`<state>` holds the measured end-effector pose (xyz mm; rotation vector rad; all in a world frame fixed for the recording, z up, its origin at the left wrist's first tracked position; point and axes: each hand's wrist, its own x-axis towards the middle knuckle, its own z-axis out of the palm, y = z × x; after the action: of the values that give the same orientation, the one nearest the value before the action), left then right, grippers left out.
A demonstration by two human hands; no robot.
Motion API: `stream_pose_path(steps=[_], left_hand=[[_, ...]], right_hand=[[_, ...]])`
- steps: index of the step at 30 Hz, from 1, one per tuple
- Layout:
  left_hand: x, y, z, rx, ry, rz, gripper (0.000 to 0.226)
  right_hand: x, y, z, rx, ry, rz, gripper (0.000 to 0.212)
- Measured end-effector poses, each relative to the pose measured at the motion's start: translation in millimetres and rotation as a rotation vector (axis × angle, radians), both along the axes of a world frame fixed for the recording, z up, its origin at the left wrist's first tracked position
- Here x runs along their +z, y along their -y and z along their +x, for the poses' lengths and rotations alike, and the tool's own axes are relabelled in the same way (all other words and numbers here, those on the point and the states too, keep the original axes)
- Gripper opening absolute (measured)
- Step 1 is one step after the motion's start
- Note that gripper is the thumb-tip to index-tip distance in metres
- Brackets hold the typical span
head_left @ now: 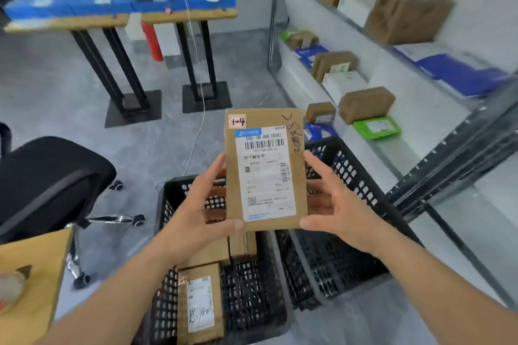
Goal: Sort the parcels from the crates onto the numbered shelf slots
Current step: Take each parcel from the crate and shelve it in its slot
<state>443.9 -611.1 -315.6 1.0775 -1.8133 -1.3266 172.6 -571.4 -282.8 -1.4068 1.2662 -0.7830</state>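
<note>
Hands are gripping the flat brown cardboard parcel with its white shipping label (265,169) above the black plastic crates (350,165), left hand (196,216) and right hand (336,204) pinching its side edges; it is looking light and stiff, best held there.

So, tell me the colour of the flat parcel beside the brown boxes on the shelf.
Green parcel, head view.

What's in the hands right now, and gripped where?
Cardboard parcel marked 1-4, held upright: left hand and right hand grip its lower side edges.
</note>
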Motion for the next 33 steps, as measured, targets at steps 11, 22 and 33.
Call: stream_pose_path(steps=[11,22,33], left_hand=[[82.9,7.2,-40.6,-0.269,-0.096,-0.252,0.097],[113.6,14.3,-83.3,-0.516,-0.207,-0.298,0.093],[144.3,-20.4,-140.8,-0.663,-0.220,-0.393,0.095]], right_hand=[[87.2,-51.5,-27.3,-0.187,-0.149,-0.225,0.102],[118.7,-106.6,-32.3,-0.458,-0.222,-0.300,0.103],[145.9,-175.9,-59.9,-0.603,-0.183,-0.360,0.100]])
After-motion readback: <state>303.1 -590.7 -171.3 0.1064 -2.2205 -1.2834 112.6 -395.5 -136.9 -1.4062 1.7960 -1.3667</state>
